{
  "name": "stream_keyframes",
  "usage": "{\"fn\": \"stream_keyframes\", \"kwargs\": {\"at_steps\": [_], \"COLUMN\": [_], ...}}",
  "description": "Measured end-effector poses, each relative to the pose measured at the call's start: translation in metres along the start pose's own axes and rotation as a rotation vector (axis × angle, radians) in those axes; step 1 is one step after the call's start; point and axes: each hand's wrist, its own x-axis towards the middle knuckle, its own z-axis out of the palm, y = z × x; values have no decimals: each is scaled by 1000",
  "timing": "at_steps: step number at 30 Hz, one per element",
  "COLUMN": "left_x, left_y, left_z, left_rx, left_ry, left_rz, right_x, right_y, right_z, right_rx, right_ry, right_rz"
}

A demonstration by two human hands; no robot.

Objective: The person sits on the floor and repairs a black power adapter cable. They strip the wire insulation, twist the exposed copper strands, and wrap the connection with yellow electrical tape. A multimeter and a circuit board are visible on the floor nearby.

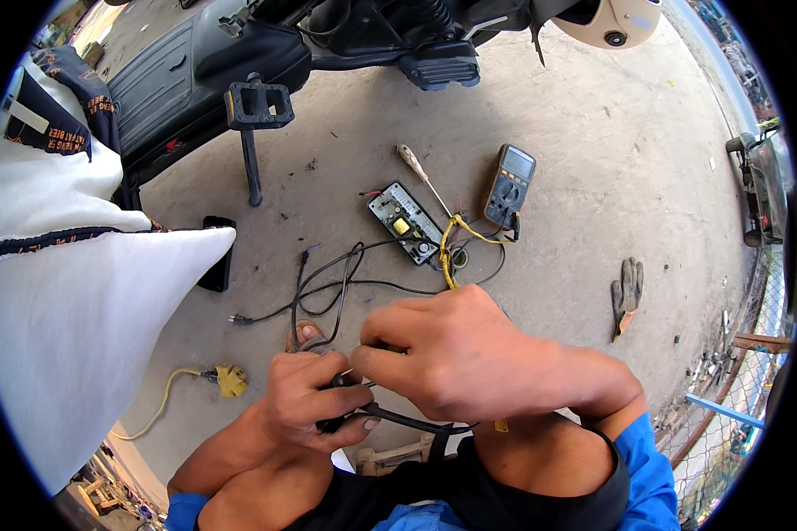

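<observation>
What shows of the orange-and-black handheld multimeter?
The orange-and-black handheld multimeter, plastic by its look, lies face up on bare grey ground, far end angled slightly right. Its grey rectangular screen is at that end, then small orange buttons and a round dial; any reading is illegible. A black plug is at its near end.

Your head camera looks steeply down from above your knees (545, 456), facing the ground (584, 212) before you, picture upright. Your left hand (305, 403) and right hand (443, 354) sit close to the lens, at lower centre. The fisheye reaches wide: the pedalled bike (212, 80) runs off the top edge, and the fence (726, 460) fills the lower right rim.
</observation>
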Motion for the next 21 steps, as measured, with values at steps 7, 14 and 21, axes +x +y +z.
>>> {"fn": "stream_keyframes", "kwargs": {"at_steps": [7, 14, 21], "left_x": [3, 5, 4], "left_y": [1, 4, 5], "left_z": [0, -4, -5], "left_rx": [-23, -46, -53], "left_ry": [-9, -18, -24], "left_rz": [-6, -11, -15], "right_x": [0, 1, 2], "right_y": [2, 0, -2], "right_z": [-1, -3, -5], "right_rx": [3, 31, -7], "right_ry": [-31, -119, -170], "right_rz": [-9, 32, 54]}}
